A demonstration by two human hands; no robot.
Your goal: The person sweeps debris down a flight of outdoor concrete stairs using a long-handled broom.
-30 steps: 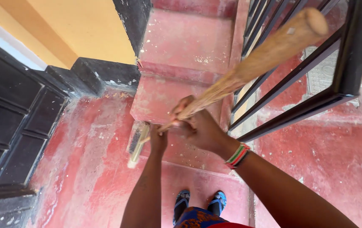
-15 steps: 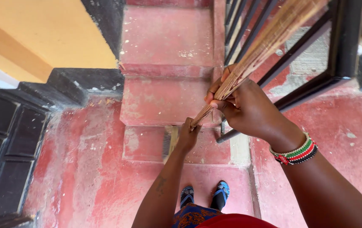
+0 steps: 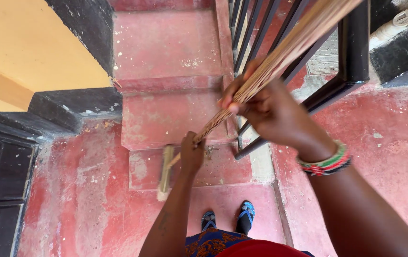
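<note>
Railing [image 3: 280,57] right of steps [image 3: 170,114]

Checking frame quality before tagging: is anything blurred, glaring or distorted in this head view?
Head view: even daylight, no harsh glare. The right hand and stick broom are motion-smeared, as is the scrub brush by the left hand. The red steps and black railing look fairly sharp, and wide-angle stretch enlarges the near forearm.

Soft, even daylight is filling the scene, casting no hard shadows. The right hand [image 3: 270,112] and the broom bundle [image 3: 280,52] are smearing with motion blur; edges are bending slightly.
</note>
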